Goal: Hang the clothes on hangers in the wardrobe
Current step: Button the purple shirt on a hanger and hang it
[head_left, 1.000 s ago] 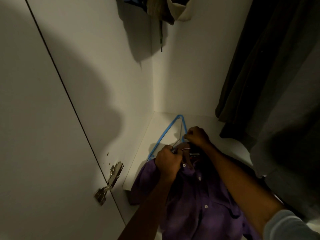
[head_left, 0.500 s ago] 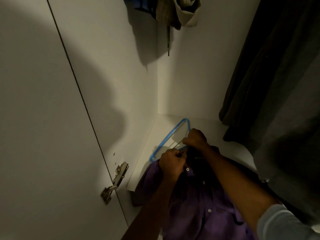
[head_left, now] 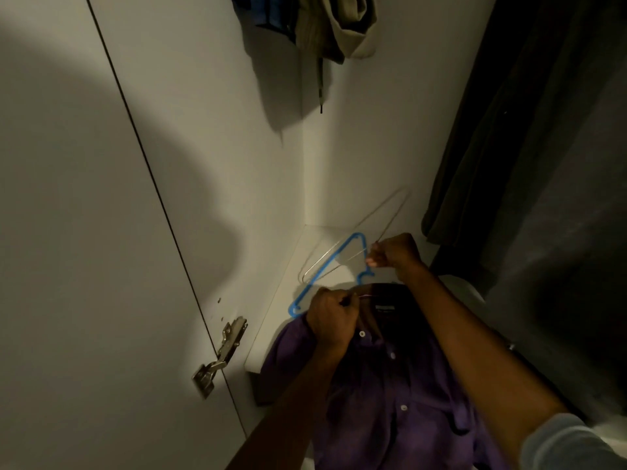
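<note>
Your left hand [head_left: 330, 320] grips the purple shirt [head_left: 390, 395] collar, your right hand [head_left: 395, 254] pinches a thin wire hanger [head_left: 356, 228] above the blue hanger [head_left: 325, 269], beside the wardrobe's white wall [head_left: 237, 164].

A metal door hinge [head_left: 222, 355] was fixed low on the white wardrobe door [head_left: 84, 266], at the edge where the door met the white side panel [head_left: 210, 137], with a few small screw holes just above it. A dark seam ran down the door to the left of the hinge, and a broad curved shadow lay across both surfaces.
</note>
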### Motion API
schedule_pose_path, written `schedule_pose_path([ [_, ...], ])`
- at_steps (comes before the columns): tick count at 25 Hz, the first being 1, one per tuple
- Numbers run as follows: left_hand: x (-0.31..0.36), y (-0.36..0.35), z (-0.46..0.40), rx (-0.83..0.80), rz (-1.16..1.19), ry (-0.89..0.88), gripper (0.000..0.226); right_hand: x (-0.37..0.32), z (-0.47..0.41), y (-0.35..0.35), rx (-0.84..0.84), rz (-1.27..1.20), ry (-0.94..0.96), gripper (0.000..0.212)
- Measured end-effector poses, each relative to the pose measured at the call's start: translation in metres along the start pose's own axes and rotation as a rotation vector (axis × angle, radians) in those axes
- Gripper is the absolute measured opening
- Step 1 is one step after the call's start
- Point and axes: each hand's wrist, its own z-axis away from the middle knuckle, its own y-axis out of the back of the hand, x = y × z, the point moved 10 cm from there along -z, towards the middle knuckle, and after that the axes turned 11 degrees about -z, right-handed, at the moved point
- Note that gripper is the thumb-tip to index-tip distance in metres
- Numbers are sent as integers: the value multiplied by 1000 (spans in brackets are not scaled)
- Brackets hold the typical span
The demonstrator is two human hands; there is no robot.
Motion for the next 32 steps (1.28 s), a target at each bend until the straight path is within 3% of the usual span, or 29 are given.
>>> schedule_pose_path([
  [3,-10,-11,-9,-81,-19,51,30,-65,29,2,-84,161,243,13],
  [5,-4,-15,-18,-150,-126,-23,30,-103,50,9,-142,278,409,16],
  [9,-10,-17,-37,-280,-120,-66,35,-152,96,35,-234,292,556,14],
  [11,-15,-13,-45,-316,-49,-35,35,-160,108,45,-285,301,551,15],
  [15,7,1,-58,-299,137,-194,41,-127,107,38,-448,411,513,13],
  [18,19,8,-61,-299,277,-216,39,-105,102,30,-558,441,492,13],
  [22,29,23,-64,-339,513,-142,29,-114,102,23,-662,509,494,15],
  [26,21,34,-75,-367,767,60,18,-104,101,16,-762,852,409,16],
  [30,26,48,-80,-429,798,152,8,-98,114,16,-854,1078,406,13],
  [32,33,56,-79,-570,835,200,14,-96,122,18,-928,1186,399,12],
])
